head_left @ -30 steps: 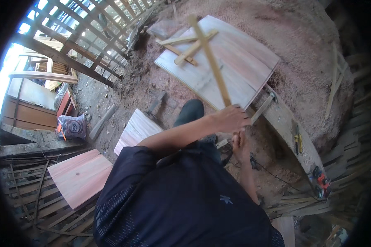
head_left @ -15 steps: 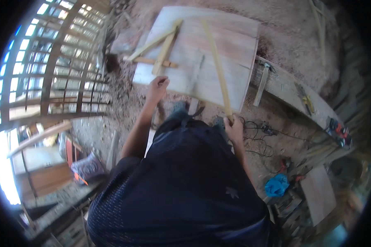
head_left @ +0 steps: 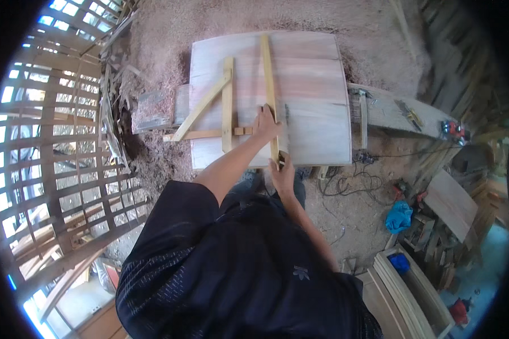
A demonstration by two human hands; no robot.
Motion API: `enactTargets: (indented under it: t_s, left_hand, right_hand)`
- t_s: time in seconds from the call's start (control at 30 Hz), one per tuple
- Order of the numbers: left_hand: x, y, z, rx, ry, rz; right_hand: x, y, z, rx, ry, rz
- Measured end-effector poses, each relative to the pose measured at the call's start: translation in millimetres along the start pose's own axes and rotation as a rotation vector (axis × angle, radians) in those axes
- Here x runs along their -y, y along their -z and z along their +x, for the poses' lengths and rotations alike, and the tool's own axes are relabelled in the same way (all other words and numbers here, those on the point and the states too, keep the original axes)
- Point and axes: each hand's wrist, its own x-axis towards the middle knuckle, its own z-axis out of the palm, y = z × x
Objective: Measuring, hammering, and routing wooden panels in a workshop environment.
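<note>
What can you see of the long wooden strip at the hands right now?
The strip is long, narrow and straight, pale yellow-brown, and looks like bare wood. It runs across the wide board from its far edge toward its near edge, the far end slanting slightly left. The left hand is on it beyond the right hand, which grips it near the close end. The hands hide parts of it, and I cannot tell whether it lies fully flat.

Wooden panel (head_left: 314,73); on it, triangular wooden frame (head_left: 228,99), long strip (head_left: 270,85)
</note>
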Motion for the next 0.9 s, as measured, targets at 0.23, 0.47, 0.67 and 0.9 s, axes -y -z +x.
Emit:
enactTargets:
  t_s: [0.23,0.47,0.67,0.9]
  left_hand:
    - [-16.9,7.7,12.8,0.000,-0.040,0.031]
    - [-12.2,11.2,53.6,0.019,-0.092,0.166]
    - [-16.2,-2.9,56.8,-0.023,-0.116,0.171]
    - [-22.8,0.0,59.9,-0.020,-0.200,0.173]
  right_hand:
    - [-24.0,12.3,-5.4,-0.144,-0.065,-0.077]
    - [-21.0,5.8,-7.2,-0.251,0.040,-0.194]
    - [-10.4,14.4,-27.5,-0.253,0.044,-0.392]
    - [-30.1,21.0,-11.8,-0.294,0.055,-0.458]
